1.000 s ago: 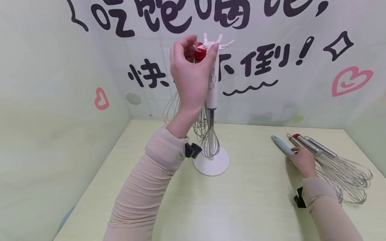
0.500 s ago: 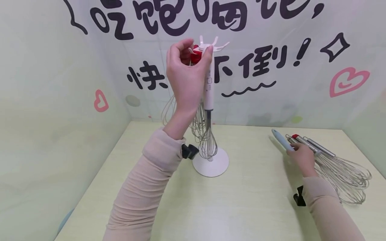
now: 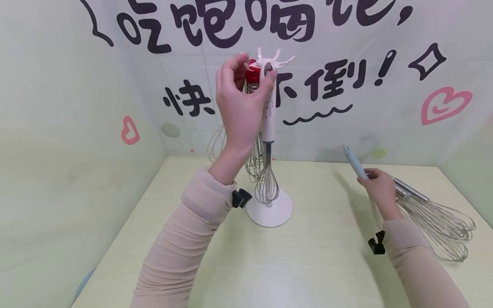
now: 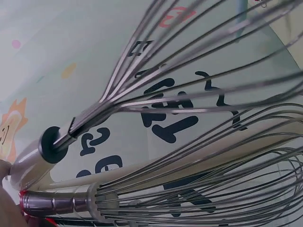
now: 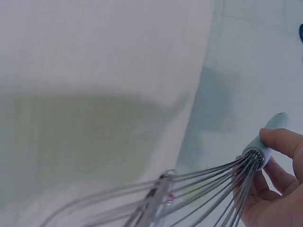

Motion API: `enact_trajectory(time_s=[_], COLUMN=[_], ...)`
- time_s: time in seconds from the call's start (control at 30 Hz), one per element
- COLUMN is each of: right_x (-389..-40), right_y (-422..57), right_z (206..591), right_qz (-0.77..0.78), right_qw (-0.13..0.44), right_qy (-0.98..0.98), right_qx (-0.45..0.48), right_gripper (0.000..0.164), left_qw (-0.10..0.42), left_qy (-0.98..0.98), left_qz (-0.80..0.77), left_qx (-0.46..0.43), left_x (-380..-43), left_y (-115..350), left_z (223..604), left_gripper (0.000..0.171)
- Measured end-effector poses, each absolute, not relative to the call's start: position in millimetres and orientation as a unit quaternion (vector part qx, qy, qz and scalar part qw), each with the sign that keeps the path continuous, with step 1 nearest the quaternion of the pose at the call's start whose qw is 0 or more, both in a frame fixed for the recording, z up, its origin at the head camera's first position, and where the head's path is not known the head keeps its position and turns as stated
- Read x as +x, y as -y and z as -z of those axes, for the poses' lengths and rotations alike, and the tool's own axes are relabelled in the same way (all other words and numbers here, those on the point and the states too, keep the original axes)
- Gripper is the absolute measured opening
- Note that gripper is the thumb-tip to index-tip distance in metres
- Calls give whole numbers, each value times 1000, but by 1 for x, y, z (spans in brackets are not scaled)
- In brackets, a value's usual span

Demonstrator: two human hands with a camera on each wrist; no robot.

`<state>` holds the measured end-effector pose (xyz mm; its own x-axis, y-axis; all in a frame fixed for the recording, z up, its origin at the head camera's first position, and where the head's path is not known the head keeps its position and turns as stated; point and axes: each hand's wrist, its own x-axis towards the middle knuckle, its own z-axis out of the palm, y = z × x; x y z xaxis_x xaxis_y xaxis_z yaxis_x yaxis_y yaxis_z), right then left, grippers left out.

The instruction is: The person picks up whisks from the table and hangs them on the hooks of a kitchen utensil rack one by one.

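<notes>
At the top of a white rack (image 3: 283,207) with upturned hooks, my left hand (image 3: 242,107) holds a white-handled whisk (image 3: 269,115) near its upper end, thumb against the handle. Just behind it, close to my curled fingers, hangs a red-topped whisk (image 3: 253,76); its wires also show in the left wrist view. My left hand partly covers both. On the right, my right hand (image 3: 379,188) pinches a light blue-handled whisk (image 3: 355,162), raised off the table with the handle pointing up and away. Its wires (image 5: 222,184) fan out below my fingers in the right wrist view.
Several metal whisks (image 3: 435,214) lie side by side on the table's right, partly behind my right arm. The pale table (image 3: 308,265) ends at a back wall sheet (image 3: 327,141) with black lettering. Side sheets stand left and right.
My right hand has lifted the blue-handled whisk up from beside the other whisks and moved slightly left. My left hand stays at the rack top, its thumb slightly lower on the white handle.
</notes>
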<state>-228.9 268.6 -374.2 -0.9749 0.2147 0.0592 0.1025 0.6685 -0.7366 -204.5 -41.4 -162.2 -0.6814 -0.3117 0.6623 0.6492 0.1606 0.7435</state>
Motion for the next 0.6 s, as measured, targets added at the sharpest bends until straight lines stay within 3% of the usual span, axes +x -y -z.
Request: enact_trajectory(time_s=[0.37, 0.6], right_x=[-227, -224], right_y=[-246, -227], right_z=[337, 305], right_qz=[-458, -489], right_qw=[83, 89], right_qy=[882, 866], right_qx=[-70, -51], right_gripper=[52, 55], left_qw=[374, 384], left_qy=[670, 667], left_qz=[626, 621], left_qx=[-139, -148], left_x=[-203, -203], left_y=[40, 39], left_z=[171, 172], left_gripper=[67, 66])
